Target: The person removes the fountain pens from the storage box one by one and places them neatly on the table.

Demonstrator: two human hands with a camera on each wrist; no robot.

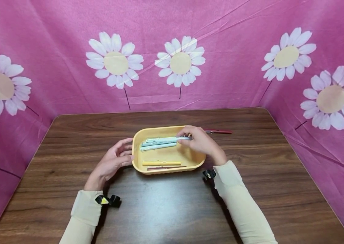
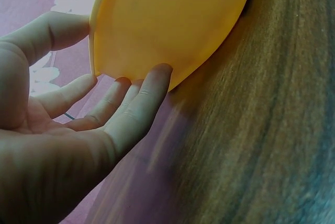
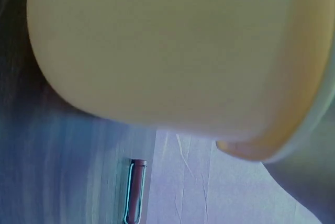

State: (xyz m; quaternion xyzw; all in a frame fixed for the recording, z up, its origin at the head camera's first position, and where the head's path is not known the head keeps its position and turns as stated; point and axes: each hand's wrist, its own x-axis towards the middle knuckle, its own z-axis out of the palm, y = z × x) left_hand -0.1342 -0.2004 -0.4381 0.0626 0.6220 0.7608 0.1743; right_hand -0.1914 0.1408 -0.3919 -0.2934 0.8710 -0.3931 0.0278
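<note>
My left hand point(image 1: 112, 162) is at the left end of a yellow tray point(image 1: 138, 130), its extended fingertips touching the outer wall point(image 2: 172, 20). Over the right half of the tray, my right hand point(image 1: 199, 140) pinches a light-blue pen-like stick point(image 1: 185, 138) between thumb and fingers. Several light-blue pen-like sticks point(image 1: 158, 146) lie bunched just left of those fingertips. Along the tray's near side lie a yellow stick point(image 1: 161, 163) and a dark red one point(image 1: 166, 167). The right wrist view shows mostly the tray's side point(image 3: 157, 46), which hides the right fingers.
Behind the right hand, a red stick point(image 1: 220, 131) with a thin pale wire lies on the brown wooden table point(image 1: 159, 210), outside the tray. A pink cloth point(image 1: 147, 95) with white flowers surrounds the table's back and sides.
</note>
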